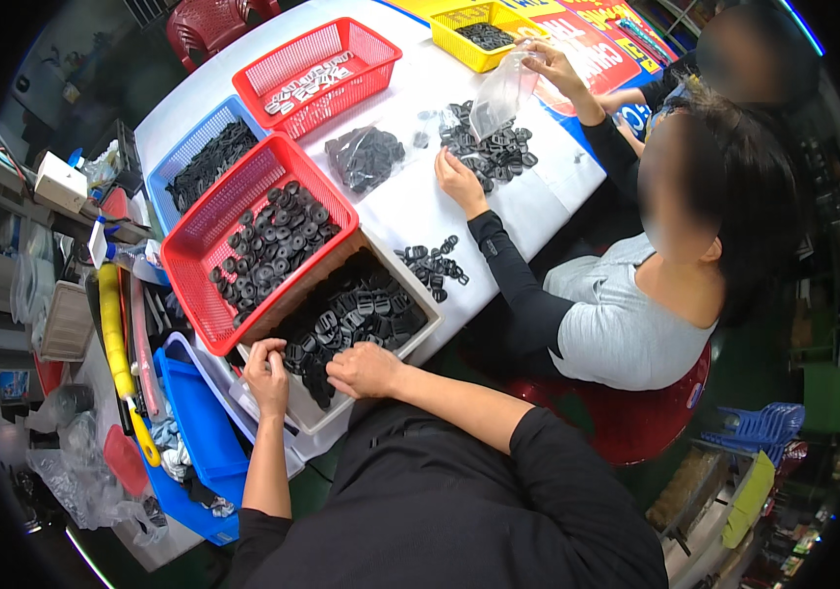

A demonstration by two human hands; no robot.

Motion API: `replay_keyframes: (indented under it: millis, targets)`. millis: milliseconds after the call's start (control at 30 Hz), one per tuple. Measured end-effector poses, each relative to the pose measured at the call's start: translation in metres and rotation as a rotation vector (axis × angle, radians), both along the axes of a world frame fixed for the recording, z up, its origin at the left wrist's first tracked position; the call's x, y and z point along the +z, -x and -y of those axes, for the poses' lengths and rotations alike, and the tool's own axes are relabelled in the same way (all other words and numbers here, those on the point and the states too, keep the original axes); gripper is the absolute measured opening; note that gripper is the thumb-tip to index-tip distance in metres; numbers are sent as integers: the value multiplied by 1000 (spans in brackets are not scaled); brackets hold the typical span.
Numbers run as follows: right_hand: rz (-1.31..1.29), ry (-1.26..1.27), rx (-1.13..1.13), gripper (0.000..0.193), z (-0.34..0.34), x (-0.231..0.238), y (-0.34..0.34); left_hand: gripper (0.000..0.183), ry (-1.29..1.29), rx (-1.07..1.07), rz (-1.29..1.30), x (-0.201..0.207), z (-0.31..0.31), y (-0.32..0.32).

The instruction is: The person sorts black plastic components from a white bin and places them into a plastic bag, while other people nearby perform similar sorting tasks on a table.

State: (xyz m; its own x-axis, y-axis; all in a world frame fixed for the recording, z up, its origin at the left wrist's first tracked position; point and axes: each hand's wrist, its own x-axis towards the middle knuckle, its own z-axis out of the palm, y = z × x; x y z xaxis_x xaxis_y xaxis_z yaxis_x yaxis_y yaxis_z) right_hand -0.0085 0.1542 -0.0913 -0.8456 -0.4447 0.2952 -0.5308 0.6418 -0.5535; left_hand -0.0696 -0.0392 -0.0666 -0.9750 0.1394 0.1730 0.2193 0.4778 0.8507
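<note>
A pale bin full of black plastic buckles stands in front of me. At its near left corner my left hand is closed, thumb against fingers; what it holds, if anything, is hidden. My right hand is bent over the bin's near part with curled fingers, among the buckles. Whatever lies in its grip cannot be made out. Beyond my hands, a red basket with black round, disc-like pieces rests tilted on the bin's far left side.
A blue basket, another red basket and a yellow basket stand on the white table. Loose buckles and a bag of black parts lie there. At right a co-worker handles a clear bag.
</note>
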Motion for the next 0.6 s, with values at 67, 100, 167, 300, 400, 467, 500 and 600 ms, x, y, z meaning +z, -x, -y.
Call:
replay_keyframes:
  millis: [67,100,167,300,400,467,500,600]
  targets:
    - [-65,11,-34,19,3,-5,0,19,-60,37,67,-4,5,5]
    - [-84,10,-52,20,4,0,1,21,-258,87,117,-5,6,12]
    - [-84,-4,-91,20,1,6,-2,23,-465,29,184,17,-14,17]
    - [-90,-51,-155,16,0,2,-5,35,-663,-754,215,173,-94,-38]
    - [-110,-39,-159,15,1,7,-4,55,-1214,-1385,436,257,-126,-90]
    - [-161,-45,-168,15,5,4,-3,61,-1579,-1562,594,273,-132,-129]
    - [-155,-58,-180,15,5,3,-4,64,-1760,-1628,634,276,-135,-150]
    - [-172,-82,-204,15,6,2,-4,69,-2052,-1630,678,274,-129,-178]
